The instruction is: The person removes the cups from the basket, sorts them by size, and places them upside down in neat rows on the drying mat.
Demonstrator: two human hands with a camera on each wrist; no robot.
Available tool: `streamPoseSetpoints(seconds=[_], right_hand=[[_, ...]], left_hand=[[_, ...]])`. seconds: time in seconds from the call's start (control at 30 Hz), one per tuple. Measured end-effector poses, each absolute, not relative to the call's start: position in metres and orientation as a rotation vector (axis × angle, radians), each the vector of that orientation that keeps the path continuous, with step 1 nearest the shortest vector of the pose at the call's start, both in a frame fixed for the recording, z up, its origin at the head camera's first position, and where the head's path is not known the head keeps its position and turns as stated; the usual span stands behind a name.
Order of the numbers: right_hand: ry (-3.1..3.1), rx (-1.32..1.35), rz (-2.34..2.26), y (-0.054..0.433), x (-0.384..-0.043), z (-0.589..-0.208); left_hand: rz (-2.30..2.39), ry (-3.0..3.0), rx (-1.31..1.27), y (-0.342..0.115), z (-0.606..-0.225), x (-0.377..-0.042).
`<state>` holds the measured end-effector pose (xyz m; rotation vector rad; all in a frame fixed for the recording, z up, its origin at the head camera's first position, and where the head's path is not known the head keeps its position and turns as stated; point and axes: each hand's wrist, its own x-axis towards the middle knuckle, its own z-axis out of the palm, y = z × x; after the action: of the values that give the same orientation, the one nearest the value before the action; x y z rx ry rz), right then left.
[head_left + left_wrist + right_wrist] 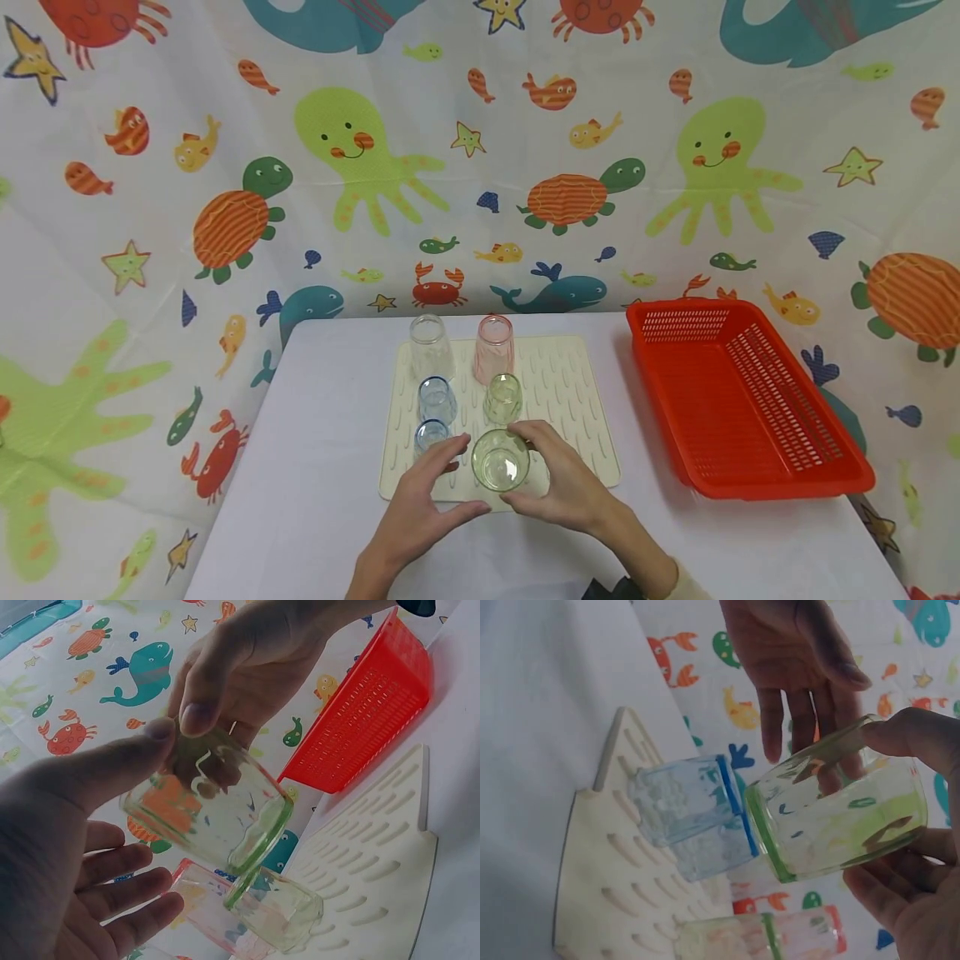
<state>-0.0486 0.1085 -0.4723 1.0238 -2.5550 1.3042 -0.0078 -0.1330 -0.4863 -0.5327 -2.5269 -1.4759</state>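
Observation:
My right hand point(566, 485) grips a green-tinted glass point(500, 461) over the front of a cream ribbed mat point(558, 379). The glass tilts in both wrist views, its green-banded end towards the mat. On the other side my left hand point(415, 510) is spread around the glass, fingers extended; whether its thumb touches the glass I cannot tell. Close to the left fingers stands a small blue-rimmed glass point(431, 432), with another blue-rimmed glass point(437, 402) behind it. A green-rimmed glass point(503, 402) stands beyond the held one.
At the mat's back stand a tall clear glass point(431, 354) and a tall pink glass point(494, 354). A red perforated basket point(675, 433) sits to the right on the white table point(300, 467). A sea-animal curtain point(420, 192) hangs behind.

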Motion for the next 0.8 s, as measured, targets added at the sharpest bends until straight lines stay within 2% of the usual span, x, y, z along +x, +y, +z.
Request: streamPoseSetpoints(seconds=[0.2, 0.8], right_hand=[[-2.514, 1.115, 1.336, 0.105, -0.047, -0.474], [-2.473, 1.142, 1.44, 0.107, -0.046, -0.475]], left_hand=[[-1.515, -2.504, -0.594, -0.127, -0.486, -0.012], [-1.494, -2.489, -0.597, -0.121, -0.482, -0.013]])
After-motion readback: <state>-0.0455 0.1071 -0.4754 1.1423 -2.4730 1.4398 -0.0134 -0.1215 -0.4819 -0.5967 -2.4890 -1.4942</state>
